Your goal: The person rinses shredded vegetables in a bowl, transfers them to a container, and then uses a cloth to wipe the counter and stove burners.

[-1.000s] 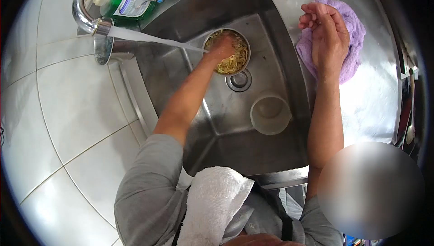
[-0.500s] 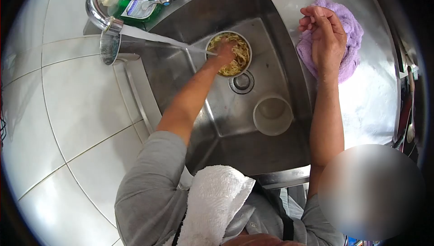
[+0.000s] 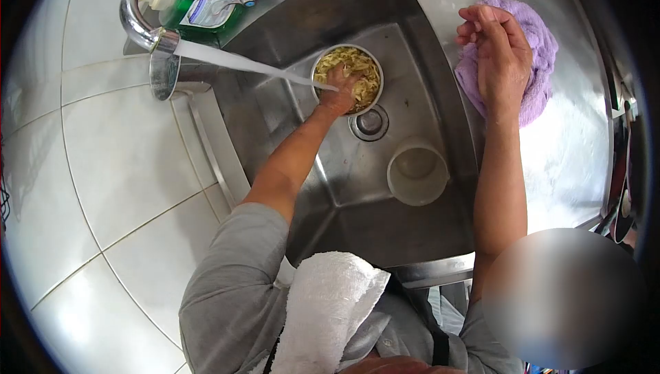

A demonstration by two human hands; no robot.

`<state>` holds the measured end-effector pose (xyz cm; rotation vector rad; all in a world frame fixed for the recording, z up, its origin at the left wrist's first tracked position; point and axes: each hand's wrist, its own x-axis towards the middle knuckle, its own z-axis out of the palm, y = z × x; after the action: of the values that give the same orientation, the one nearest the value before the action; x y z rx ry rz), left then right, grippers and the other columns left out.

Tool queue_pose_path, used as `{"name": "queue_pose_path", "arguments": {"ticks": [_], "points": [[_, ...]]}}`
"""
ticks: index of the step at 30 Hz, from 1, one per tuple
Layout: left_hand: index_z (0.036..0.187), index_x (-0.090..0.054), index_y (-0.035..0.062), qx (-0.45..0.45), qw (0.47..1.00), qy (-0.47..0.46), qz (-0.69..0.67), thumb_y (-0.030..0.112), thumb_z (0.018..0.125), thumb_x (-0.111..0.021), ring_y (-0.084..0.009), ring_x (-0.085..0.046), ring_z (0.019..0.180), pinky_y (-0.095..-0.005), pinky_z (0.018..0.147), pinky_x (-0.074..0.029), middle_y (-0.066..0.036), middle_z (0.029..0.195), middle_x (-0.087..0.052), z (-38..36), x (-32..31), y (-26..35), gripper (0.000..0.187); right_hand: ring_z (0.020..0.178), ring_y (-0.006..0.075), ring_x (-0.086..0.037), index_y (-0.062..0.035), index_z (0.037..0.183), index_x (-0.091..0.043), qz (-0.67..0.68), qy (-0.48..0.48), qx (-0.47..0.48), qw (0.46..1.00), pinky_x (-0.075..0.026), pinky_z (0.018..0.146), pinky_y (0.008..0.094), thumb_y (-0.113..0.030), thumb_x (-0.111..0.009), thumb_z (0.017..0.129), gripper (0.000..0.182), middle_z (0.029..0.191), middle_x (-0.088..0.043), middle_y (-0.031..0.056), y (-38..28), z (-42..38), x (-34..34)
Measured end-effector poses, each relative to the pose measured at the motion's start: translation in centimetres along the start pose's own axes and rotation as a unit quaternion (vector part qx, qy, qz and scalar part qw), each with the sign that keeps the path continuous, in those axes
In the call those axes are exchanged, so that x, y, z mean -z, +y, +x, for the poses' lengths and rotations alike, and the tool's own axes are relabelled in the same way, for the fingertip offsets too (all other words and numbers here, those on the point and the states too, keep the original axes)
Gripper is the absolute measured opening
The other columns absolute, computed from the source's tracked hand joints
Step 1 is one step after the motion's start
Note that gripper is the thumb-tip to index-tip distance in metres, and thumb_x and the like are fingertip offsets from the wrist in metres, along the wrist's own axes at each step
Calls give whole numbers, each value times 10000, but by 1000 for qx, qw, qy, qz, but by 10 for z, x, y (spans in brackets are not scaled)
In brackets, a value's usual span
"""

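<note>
My left hand (image 3: 338, 89) reaches into a round white-rimmed bowl (image 3: 380, 91) in the sink, its fingers spread over wet yellow-green shreds (image 3: 360, 64) that look like a shredded vegetable. Water (image 3: 254, 67) streams from the tap (image 3: 162, 44) onto this hand and the bowl. Over the counter at the right is my right hand (image 3: 500, 58), raised above or against a crumpled purple cloth (image 3: 543, 51). Its fingers are loosely curled together, and nothing shows in them.
A pale, translucent tub (image 3: 417, 185) stands in the steel sink (image 3: 371, 236), near the drain (image 3: 370, 123). Behind the tap is a bottle of green liquid (image 3: 206, 16). A steel counter (image 3: 564, 161) lies right of the sink; white tiles (image 3: 124, 154) are at the left.
My left hand has shifted slightly in the bowl, and its fingers now show spread over the shreds. My right hand has kept nearly the same pose. The view has shifted a little.
</note>
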<state>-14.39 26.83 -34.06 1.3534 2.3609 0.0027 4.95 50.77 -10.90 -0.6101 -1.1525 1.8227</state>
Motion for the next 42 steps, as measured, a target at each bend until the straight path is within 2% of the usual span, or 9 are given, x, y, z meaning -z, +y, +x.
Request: {"name": "queue_pose_path", "arguments": {"ticks": [8, 11, 14, 16, 23, 27, 31, 37, 42], "points": [[1298, -495, 125, 22, 973, -123, -196, 289, 666, -754, -326, -429, 1244, -379, 1019, -375, -168, 1264, -534, 19, 75, 0, 702, 723, 155, -591, 38, 925, -611, 9, -7, 0, 1000, -505, 669, 294, -141, -580, 895, 184, 892, -646, 131, -2, -1, 2], [1281, -519, 143, 39, 980, -108, -161, 288, 670, -754, -335, -427, 1243, -388, 1023, -377, -160, 1241, -552, 22, 99, 14, 671, 721, 155, -593, 41, 933, -608, 2, -4, 2, 1000, -507, 666, 291, -138, -577, 897, 186, 896, -645, 133, -1, 0, 1], [1243, -557, 156, -167, 979, 104, -45, 250, 691, -735, -333, -434, 1236, -398, 999, -404, -166, 1247, -545, 42, 47, -2, 587, 720, 155, -595, 43, 936, -608, 8, -12, 5, 1000, -509, 663, 291, -135, -572, 899, 185, 899, -646, 132, 0, 2, 3], [1209, -583, 160, -129, 984, 122, -25, 226, 686, -727, -339, -433, 1231, -402, 978, -422, -173, 1244, -543, 41, 30, 12, 547, 720, 155, -596, 44, 938, -608, 9, -16, 8, 1000, -510, 663, 293, -133, -569, 901, 185, 900, -646, 131, 0, 1, 2], [1242, -552, 115, 54, 990, -62, -115, 135, 674, -668, -342, -518, 1158, -403, 982, -421, -201, 1189, -573, 63, 50, 0, 580, 720, 153, -597, 40, 929, -617, 5, -11, 0, 1000, -512, 662, 291, -150, -583, 895, 197, 882, -650, 129, -1, 2, 3], [1173, -600, 74, 32, 988, -139, -53, 186, 680, -676, -331, -542, 1124, -394, 959, -437, -208, 1184, -578, 36, 110, 21, 512, 715, 150, -597, 39, 918, -620, -3, -1, 2, 1000, -512, 655, 290, -153, -590, 891, 197, 867, -650, 125, -3, 0, 0], [1147, -628, 199, -34, 981, -179, -70, 274, 669, -718, -323, -554, 1102, -386, 960, -434, -137, 1208, -585, 44, 106, 16, 492, 711, 148, -596, 38, 912, -622, -3, 1, -3, 1000, -511, 652, 291, -152, -590, 890, 194, 870, -649, 124, -3, 1, -1], [1125, -645, 189, -91, 995, 34, 20, 294, 681, -707, -342, -454, 1199, -441, 951, -431, -151, 1308, -489, 47, 31, 23, 460, 711, 145, -594, 35, 917, -623, -2, 1, -9, 1000, -509, 655, 288, -153, -590, 890, 193, 876, -651, 123, -2, 1, 0], [1215, -578, 224, -95, 982, -166, 12, 280, 699, -696, -352, -428, 1212, -464, 1011, -384, -184, 1317, -448, 44, 50, -3, 532, 713, 142, -592, 34, 917, -625, -13, -4, 3, 1000, -506, 659, 285, -150, -587, 889, 190, 873, -652, 114, -2, 0, 1]]}}
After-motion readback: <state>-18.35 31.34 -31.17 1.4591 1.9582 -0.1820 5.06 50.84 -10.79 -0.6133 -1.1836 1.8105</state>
